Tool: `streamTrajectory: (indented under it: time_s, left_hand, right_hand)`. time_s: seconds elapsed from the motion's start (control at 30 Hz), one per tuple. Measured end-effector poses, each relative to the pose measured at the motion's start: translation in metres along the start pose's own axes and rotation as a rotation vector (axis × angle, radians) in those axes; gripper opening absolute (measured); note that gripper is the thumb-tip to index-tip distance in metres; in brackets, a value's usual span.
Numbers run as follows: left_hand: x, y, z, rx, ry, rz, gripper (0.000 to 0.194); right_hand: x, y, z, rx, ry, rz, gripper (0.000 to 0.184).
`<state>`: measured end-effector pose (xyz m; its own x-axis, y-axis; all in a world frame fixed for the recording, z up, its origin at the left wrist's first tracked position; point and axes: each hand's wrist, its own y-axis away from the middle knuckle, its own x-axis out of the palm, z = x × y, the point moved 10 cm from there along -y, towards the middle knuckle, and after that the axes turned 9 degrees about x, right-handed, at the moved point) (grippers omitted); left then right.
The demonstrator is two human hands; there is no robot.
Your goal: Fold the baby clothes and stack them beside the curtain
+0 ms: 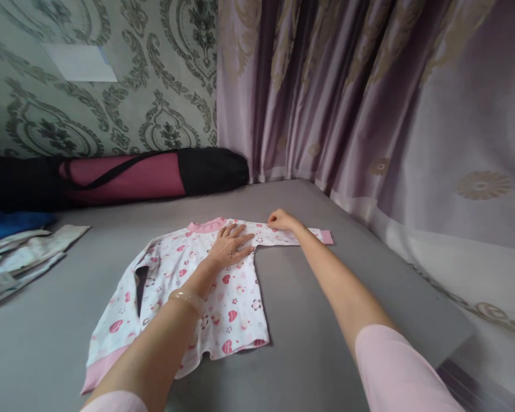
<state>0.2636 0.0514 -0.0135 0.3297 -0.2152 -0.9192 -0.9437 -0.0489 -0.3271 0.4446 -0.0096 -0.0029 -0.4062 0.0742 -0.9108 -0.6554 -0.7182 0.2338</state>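
A white long-sleeved child's shirt [240, 292], printed with pink hearts and flowers, lies spread on a grey surface. Its collar and cuffs are pink. My left hand [230, 247] presses flat on the upper chest below the collar, fingers spread. With bent fingers, my right hand [282, 220] pinches the upper edge of the sleeve that stretches out to the right. The other sleeve angles down to the left, partly behind my left forearm, which wears a pale bangle [187, 300].
Folded clothes [30, 257], pale and blue, lie at the left on the grey bed-like surface [317, 343]. A long black and maroon bag [129, 174] rests along the patterned wall. Purple curtains [347, 114] hang along the back and right edge.
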Motion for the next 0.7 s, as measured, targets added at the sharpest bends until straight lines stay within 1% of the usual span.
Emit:
streamTrajectory:
  time_s: [0.1, 0.17, 0.23, 0.3, 0.37, 0.4, 0.5, 0.6, 0.7]
  left_hand:
    - [0.000, 0.000, 0.000, 0.001, -0.004, -0.002, 0.046]
    - [-0.001, 0.000, -0.001, -0.001, -0.001, -0.003, 0.045]
    - [-0.002, 0.000, -0.001, -0.007, 0.005, 0.000, 0.045]
    - [-0.001, 0.000, 0.000, -0.023, 0.013, 0.011, 0.046]
    - [0.000, 0.000, 0.001, -0.035, 0.021, 0.025, 0.047]
    - [0.001, 0.000, 0.002, -0.040, 0.024, 0.028, 0.048]
    - [0.002, 0.000, 0.003, -0.044, 0.029, 0.031, 0.048]
    - [0.004, 0.000, 0.003, -0.040, 0.028, 0.031, 0.048]
    - [0.003, 0.000, 0.003, -0.035, 0.019, 0.032, 0.048]
  right_hand:
    - [0.002, -0.006, -0.004, 0.018, -0.014, 0.015, 0.016]
    - [0.000, -0.006, -0.003, 0.030, -0.007, -0.007, 0.016]
    - [-0.003, -0.003, 0.001, 0.044, 0.011, -0.077, 0.020]
    - [-0.005, 0.004, 0.007, 0.059, 0.040, -0.172, 0.028]
    - [-0.002, 0.012, 0.012, 0.071, 0.075, -0.237, 0.034]
    - [0.001, 0.015, 0.014, 0.075, 0.093, -0.249, 0.035]
    - [0.008, 0.017, 0.016, 0.070, 0.136, -0.225, 0.034]
    - [0.007, 0.012, 0.019, 0.054, 0.161, -0.174, 0.031]
    - [0.006, 0.004, 0.032, 0.007, 0.161, -0.132, 0.029]
